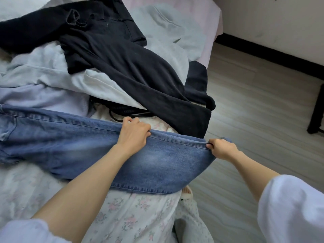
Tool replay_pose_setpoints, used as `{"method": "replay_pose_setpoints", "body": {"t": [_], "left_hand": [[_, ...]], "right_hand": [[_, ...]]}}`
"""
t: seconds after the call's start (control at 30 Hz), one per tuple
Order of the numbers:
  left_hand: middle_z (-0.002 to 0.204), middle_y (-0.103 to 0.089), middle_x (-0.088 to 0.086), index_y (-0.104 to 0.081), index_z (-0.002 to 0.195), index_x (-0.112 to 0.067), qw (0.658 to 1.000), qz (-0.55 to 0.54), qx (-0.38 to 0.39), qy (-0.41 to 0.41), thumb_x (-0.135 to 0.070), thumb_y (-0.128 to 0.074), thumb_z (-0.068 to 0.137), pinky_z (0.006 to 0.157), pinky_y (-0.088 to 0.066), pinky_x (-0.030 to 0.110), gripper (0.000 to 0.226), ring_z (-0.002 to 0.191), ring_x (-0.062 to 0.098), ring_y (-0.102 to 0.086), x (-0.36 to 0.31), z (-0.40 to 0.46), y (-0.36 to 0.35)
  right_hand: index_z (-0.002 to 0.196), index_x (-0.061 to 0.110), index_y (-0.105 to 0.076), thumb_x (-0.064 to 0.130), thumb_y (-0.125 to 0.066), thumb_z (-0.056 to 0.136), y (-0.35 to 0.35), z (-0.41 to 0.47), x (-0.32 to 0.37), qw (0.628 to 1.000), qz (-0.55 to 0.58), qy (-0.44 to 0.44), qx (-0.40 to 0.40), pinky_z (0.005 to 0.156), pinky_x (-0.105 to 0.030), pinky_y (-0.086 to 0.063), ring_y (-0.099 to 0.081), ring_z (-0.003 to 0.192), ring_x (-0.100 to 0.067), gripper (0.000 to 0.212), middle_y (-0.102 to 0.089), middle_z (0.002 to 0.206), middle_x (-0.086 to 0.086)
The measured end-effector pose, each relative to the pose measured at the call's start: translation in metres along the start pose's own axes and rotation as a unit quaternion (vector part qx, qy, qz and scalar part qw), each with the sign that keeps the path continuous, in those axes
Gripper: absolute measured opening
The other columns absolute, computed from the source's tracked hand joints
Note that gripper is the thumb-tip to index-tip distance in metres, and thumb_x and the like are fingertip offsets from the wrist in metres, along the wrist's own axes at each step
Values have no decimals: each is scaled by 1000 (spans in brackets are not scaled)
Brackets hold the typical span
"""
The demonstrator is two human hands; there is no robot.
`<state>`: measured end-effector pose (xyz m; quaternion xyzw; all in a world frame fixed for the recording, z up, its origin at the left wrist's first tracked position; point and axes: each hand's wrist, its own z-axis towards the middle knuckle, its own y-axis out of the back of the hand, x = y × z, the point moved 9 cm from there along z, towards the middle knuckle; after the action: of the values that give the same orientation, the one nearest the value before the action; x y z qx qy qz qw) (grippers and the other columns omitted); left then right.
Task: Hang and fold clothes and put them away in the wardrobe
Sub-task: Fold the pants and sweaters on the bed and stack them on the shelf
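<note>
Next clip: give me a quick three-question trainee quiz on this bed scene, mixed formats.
1. True or false: both hands grip the blue jeans.
2. Which garment lies just beyond the jeans? A) black trousers B) red coat C) yellow scarf
3. Fill in: the right hand holds the jeans past the bed's edge, above the ____.

Key: 1 true, the left hand too, fingers curled over the seam; 2 A, black trousers; 3 floor.

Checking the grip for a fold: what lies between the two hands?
In the head view, only the stitched hem of the blue denim jeans spans from left hand to right hand.
</note>
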<state>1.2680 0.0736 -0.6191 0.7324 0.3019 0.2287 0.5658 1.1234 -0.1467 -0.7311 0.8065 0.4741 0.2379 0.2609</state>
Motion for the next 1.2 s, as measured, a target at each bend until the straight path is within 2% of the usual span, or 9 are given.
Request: {"method": "replay_pose_setpoints", "body": {"t": [0.1, 0.27, 0.5, 0.6, 0.7, 0.83, 0.93, 1.03, 1.2], "left_hand": [[61, -58, -1, -63, 62, -15, 997, 29, -69, -5, -16, -80, 68, 78, -24, 36, 19, 68, 25, -56, 0, 1, 2], [62, -57, -1, -64, 61, -13, 996, 3, -91, 2, -16, -80, 68, 81, -26, 38, 17, 67, 24, -56, -2, -5, 4], [77, -61, 2, -64, 76, -13, 979, -102, -142, 108, -13, -71, 76, 92, -33, 45, 7, 79, 27, -56, 12, -2, 8], [88, -61, 4, -64, 93, -13, 976, -104, -136, 135, -16, -71, 75, 91, -39, 50, 20, 85, 27, -59, 17, -7, 9], [94, -64, 6, -65, 101, -12, 977, -78, -137, 143, -16, -71, 75, 94, -36, 56, 27, 93, 28, -60, 44, -27, 9], [117, -60, 5, -61, 116, -13, 976, -46, -85, 196, -17, -63, 84, 106, -16, 59, 32, 117, 28, -49, 116, -63, 2], [134, -50, 2, -54, 128, -17, 970, -41, -63, 233, -22, -54, 92, 110, -5, 56, 36, 131, 24, -34, 166, -82, 1], [124, -59, 3, -65, 115, -16, 970, -35, -83, 225, -22, -57, 91, 110, -4, 56, 26, 128, 26, -39, 200, -79, 14], [109, -66, -5, -75, 96, -20, 973, -33, -123, 193, -25, -55, 91, 112, 2, 50, 20, 124, 23, -40, 233, -53, 29]], "right_hand": [[112, 15, -54, 28, -31, 100, -1, 12, -2, 999, -6, -37, -31, 74, -32, -36, -48, 114, -28, 29, -57, 120, -8], [113, 8, -50, 13, -37, 94, 15, 10, -1, 990, 30, -60, -122, 82, -39, -41, -44, 113, -32, 24, -49, 121, -13], [121, 9, -53, 11, -47, 88, 30, -30, 89, 957, 115, 131, -233, 78, -38, -46, -52, 104, -30, 33, -54, 116, -7], [122, 5, -53, 3, -49, 81, 32, -46, 129, 932, 131, 198, -274, 76, -40, -51, -54, 100, -32, 41, -55, 116, -12], [122, 9, -49, 13, -41, 79, 32, -59, 171, 919, 64, 261, -289, 75, -37, -50, -49, 101, -25, 44, -57, 115, -11], [122, 11, -47, 14, -39, 81, 52, -60, 220, 906, 21, 295, -304, 70, -35, -47, -55, 97, -28, 42, -58, 115, -9], [120, 9, -56, 9, -56, 74, 52, -59, 266, 894, -59, 335, -293, 79, -41, -49, -59, 107, -31, 47, -59, 122, -11], [125, 8, -58, 14, -67, 65, 41, -57, 305, 883, -168, 352, -261, 96, -56, -42, -52, 124, -26, 60, -54, 134, -10], [131, 9, -52, 30, -32, 84, 38, -34, 351, 859, -267, 357, -253, 105, -54, -23, -45, 130, -22, 56, -48, 140, -8]]}}
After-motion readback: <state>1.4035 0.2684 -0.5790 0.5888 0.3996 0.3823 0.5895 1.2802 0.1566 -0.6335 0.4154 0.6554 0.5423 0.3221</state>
